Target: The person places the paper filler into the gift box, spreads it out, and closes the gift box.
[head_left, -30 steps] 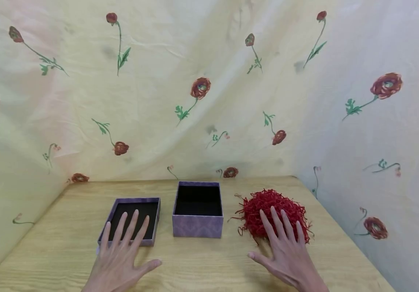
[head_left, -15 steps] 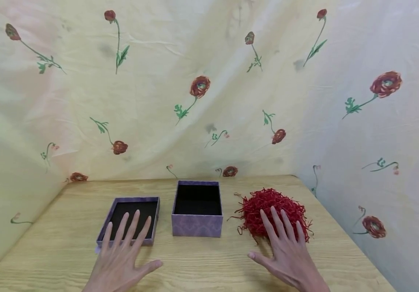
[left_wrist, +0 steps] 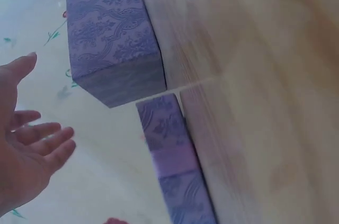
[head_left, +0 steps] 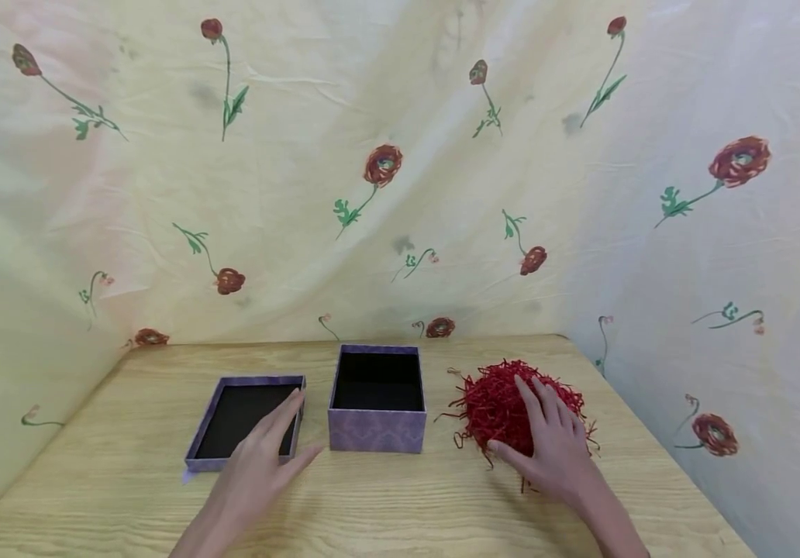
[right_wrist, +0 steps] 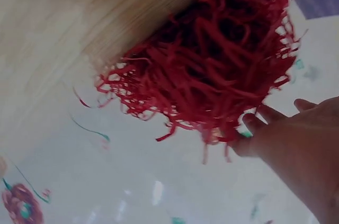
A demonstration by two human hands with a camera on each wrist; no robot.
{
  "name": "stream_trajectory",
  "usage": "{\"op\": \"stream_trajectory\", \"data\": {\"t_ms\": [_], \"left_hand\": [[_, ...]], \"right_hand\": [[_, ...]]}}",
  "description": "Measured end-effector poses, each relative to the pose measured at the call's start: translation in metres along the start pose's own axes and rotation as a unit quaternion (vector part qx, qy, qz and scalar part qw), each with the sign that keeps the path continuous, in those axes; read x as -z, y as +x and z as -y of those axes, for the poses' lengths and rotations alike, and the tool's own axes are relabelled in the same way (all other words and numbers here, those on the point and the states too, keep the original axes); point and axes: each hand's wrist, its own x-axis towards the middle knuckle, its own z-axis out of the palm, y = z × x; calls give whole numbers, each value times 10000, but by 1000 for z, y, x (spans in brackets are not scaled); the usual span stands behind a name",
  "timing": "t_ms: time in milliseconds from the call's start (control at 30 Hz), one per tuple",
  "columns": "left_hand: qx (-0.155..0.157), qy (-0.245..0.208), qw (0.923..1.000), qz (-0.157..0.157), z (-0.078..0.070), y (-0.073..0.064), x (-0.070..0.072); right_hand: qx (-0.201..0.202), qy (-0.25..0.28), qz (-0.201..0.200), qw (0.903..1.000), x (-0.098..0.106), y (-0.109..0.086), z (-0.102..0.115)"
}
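Observation:
In the head view, a purple patterned box (head_left: 376,432) with a black inside stands mid-table. Left of it lies a shallow lid (head_left: 213,463), black inside up. My left hand (head_left: 253,469) hovers by the lid's near right corner, fingers extended, thumb towards the box, holding nothing. On the right sits a heap of red shredded paper (head_left: 491,407). Over its near right side my right hand (head_left: 556,449) reaches, fingers slightly bent and thumb spread. In the right wrist view its fingertips are close to the shredded paper (right_wrist: 206,65); whether they touch it I cannot tell.
A light wooden table (head_left: 372,504) carries everything. Cream cloth (head_left: 288,194) printed with red flowers hangs behind and along both sides. A pale ribbon (left_wrist: 174,159) crosses the lid's side in the left wrist view. Loose red strands lie around the heap.
Both hands were spread flat with palms down. The left has turned thumb-up and shifted right towards the box; the right has risen and moved forward over the red shredded paper.

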Motion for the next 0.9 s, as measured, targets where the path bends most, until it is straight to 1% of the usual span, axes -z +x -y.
{"op": "stream_trajectory", "data": {"t_ms": [100,133,200,267,367,433,500,567,633,767,900], "left_hand": [[75,-639,9976,-245,4,10,-8],[113,-792,9964,-287,6,13,-11],[284,-1146,9925,-328,10,18,-17],[522,-1479,9872,-299,13,23,-23],[980,-1864,9774,-183,18,27,-30],[1245,-2012,9715,-109,20,29,-33],[1399,-2098,9677,-40,22,30,-36],[1472,-2188,9646,17,23,30,-39],[1439,-2258,9635,69,24,30,-41],[1317,-2311,9639,112,25,31,-45],[1326,-2329,9633,130,26,33,-49]], "right_hand": [[-244,349,136,9990,1,6,-8],[-323,406,181,9985,1,8,-10],[-463,514,258,9973,0,12,-16],[-584,590,306,9961,0,15,-20],[-652,724,381,9945,-1,21,-27],[-705,839,472,9929,-1,24,-31],[-774,983,590,9904,-2,27,-34],[-872,1092,696,9877,-3,29,-36],[-959,1173,798,9852,-3,32,-38],[-1045,1212,969,9823,-4,35,-40],[-1079,1095,1116,9818,-4,37,-41]]}}
